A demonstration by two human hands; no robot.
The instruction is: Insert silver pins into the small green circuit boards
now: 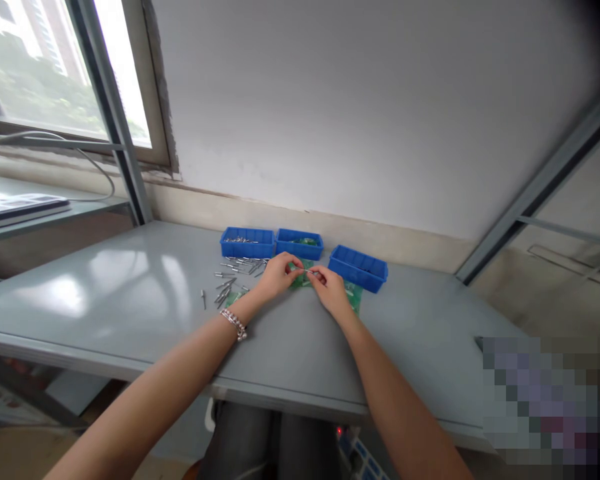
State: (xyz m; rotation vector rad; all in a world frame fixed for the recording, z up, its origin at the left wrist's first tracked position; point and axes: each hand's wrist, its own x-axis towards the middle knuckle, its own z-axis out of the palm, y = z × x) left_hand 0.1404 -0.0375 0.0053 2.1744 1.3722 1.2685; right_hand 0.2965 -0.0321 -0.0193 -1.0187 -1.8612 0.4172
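Item: slim metal piece [307, 271], one, small; held level between both hands, just above the bench [290, 363] and in front of the middle bin. Finer detail too small to tell.

Left hand [281, 273]: thumb and forefinger closed, pinching the piece at its left end. Beaded bracelet [234, 324] at the wrist.

Right hand [329, 287]: fingertips closed on the right end, thumb opposed.

Bins, blue, three: left bin [247, 251], holding small metal parts; middle bin [300, 252], with green matter inside; right bin [357, 274], set apart and at an angle, contents hard to make out.

Loose metal parts [225, 291], many: scattered left of the left hand, lying at mixed angles; one lone part [203, 298] at the far left of the scatter.

Green flat material [353, 293]: on the bench beside the right hand, with more beneath the hands; whether packet or board, cannot tell.

Handling notes, by judgement: a piece this slender is best held by the fingertips, one end to each hand, both ends on one line. Light, even pressure should serve; squeezing off-centre could make it skid or tip. One hand steadies while the other makes the fine adjustment. Keeping the hands low limits any drop, since a fallen piece could roll among its loose neighbours and be mistaken for one.
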